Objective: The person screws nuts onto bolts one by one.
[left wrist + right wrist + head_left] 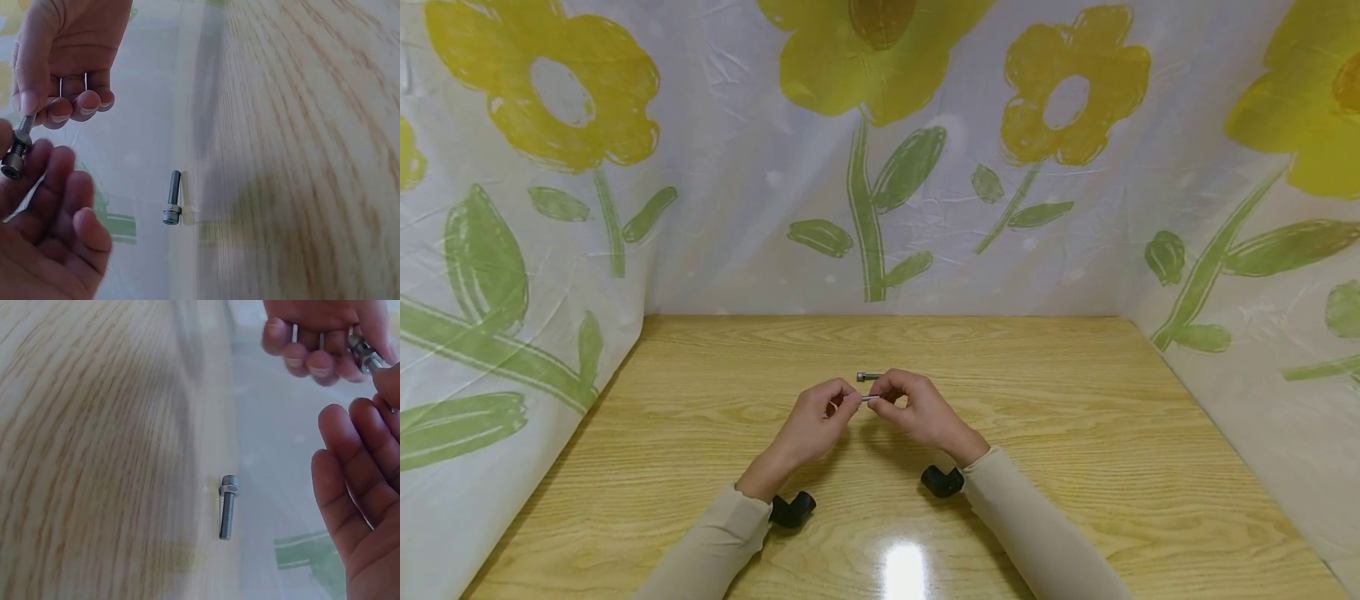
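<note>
Above the middle of the table, my left hand (814, 423) and my right hand (927, 410) meet over one metal bolt (867, 398). My left thumb and fingers pinch it around its socket head and nut (22, 142). At the other end, the right thumb and forefinger pinch the threaded tip. The remaining fingers of both hands are loosely bent. A second socket-head bolt (228, 509), with a nut near its head, lies on the table just beyond the hands; in the head view my right fingers partly cover it.
The wood-grained table (700, 467) is closed in by a hanging cloth (730, 167) with printed flowers at the back and both sides. Black curved pieces (793, 510) sit at the wrists, beside beige sleeves (1022, 517). A bright reflection shows near the front.
</note>
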Tool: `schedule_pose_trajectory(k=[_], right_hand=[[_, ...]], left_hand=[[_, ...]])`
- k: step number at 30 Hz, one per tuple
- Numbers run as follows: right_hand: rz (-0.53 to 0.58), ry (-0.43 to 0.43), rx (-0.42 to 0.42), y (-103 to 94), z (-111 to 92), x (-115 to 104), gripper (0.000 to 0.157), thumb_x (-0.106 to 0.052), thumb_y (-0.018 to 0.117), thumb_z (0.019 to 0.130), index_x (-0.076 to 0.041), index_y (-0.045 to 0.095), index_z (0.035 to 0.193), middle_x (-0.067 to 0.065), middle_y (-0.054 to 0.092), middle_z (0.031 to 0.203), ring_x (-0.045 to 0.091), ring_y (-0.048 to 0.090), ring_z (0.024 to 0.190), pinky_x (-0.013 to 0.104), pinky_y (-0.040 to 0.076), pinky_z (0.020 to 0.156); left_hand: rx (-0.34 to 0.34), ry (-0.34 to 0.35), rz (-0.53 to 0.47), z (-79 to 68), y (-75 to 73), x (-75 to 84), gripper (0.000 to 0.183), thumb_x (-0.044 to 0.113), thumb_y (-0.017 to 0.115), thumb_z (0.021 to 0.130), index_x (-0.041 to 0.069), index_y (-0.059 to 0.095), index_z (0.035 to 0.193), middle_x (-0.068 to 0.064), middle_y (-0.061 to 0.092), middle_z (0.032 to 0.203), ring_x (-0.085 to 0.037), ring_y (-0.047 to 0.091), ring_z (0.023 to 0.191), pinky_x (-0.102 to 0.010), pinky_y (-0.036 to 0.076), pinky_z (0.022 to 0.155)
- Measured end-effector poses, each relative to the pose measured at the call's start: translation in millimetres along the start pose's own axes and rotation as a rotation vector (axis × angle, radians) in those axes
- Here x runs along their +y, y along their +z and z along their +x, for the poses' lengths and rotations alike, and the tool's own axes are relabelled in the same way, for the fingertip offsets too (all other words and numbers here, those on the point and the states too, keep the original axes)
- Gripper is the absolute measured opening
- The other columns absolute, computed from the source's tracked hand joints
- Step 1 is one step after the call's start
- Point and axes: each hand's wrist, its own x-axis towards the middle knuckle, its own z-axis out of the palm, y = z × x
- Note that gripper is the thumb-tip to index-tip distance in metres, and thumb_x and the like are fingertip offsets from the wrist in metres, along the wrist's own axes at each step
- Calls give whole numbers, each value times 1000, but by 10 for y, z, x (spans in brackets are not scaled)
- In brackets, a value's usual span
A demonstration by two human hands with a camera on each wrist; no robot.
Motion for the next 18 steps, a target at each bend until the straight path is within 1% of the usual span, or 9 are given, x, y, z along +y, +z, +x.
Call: schedule_pose_trajectory(k=[2, 4, 6, 8, 11, 13, 14, 16, 18], right_hand=[[5, -1, 0, -2, 0, 0, 4, -20, 61, 96, -17, 64, 96, -7, 61, 87, 10, 58, 77, 40, 50, 73], [10, 1, -1, -5, -1, -1, 4, -19, 61, 96, -17, 64, 96, -7, 61, 87, 10, 58, 77, 41, 50, 73], [9, 8, -2, -5, -1, -4, 4, -19, 60, 96, -16, 64, 97, -7, 61, 88, 10, 58, 78, 41, 50, 73], [5, 13, -1, -5, -3, -5, 5, -19, 60, 96, -16, 64, 97, -7, 61, 88, 10, 58, 78, 41, 50, 74], [1, 14, -6, -1, -4, -7, 6, -18, 60, 96, -14, 64, 97, -7, 61, 89, 10, 57, 79, 40, 49, 74], [1, 13, -9, -1, -5, -14, 6, -18, 60, 96, -14, 64, 97, -7, 61, 89, 10, 57, 78, 39, 49, 74], [1, 14, -11, 0, -4, -17, 6, -18, 60, 96, -14, 64, 97, -7, 60, 89, 10, 57, 78, 39, 49, 74], [1, 13, -9, 0, -1, -26, 5, -18, 60, 96, -15, 64, 97, -6, 60, 88, 10, 57, 78, 40, 49, 74], [-1, 17, -8, -2, 1, -31, 5, -19, 60, 96, -16, 64, 97, -6, 61, 88, 10, 57, 78, 39, 49, 74]], left_hand=[[-11, -37, -2, -6, 0, 8, 20, 31, 53, 99, 14, 65, 98, -4, 59, 85, -14, 51, 72, -29, 46, 67], [-10, -54, -4, -6, 5, 22, 16, 28, 57, 97, 13, 63, 103, -4, 60, 89, -15, 53, 74, -29, 46, 67], [0, -45, -4, 0, 12, 36, 15, 19, 63, 94, 10, 60, 106, -5, 60, 93, -18, 54, 77, -28, 45, 65], [11, -20, -14, 7, 18, 39, 19, 11, 67, 91, 7, 58, 107, -6, 61, 95, -21, 55, 78, -28, 44, 63], [17, 6, -28, 11, 16, 29, 15, 5, 67, 90, 3, 59, 102, -8, 60, 92, -24, 54, 78, -30, 44, 63], [8, -5, -24, 7, 10, 20, 7, 10, 63, 93, 6, 61, 98, -5, 59, 88, -21, 53, 76, -30, 44, 64], [2, -19, -19, 4, 6, 23, 6, 14, 61, 95, 8, 62, 97, -3, 58, 86, -20, 52, 75, -30, 44, 64], [-11, -49, -15, -2, -2, 28, 13, 22, 56, 98, 12, 63, 95, 0, 56, 83, -17, 50, 72, -30, 44, 64], [-22, -68, -9, -6, -7, 35, 17, 29, 54, 99, 14, 63, 97, 1, 56, 83, -15, 50, 71, -29, 44, 64]])
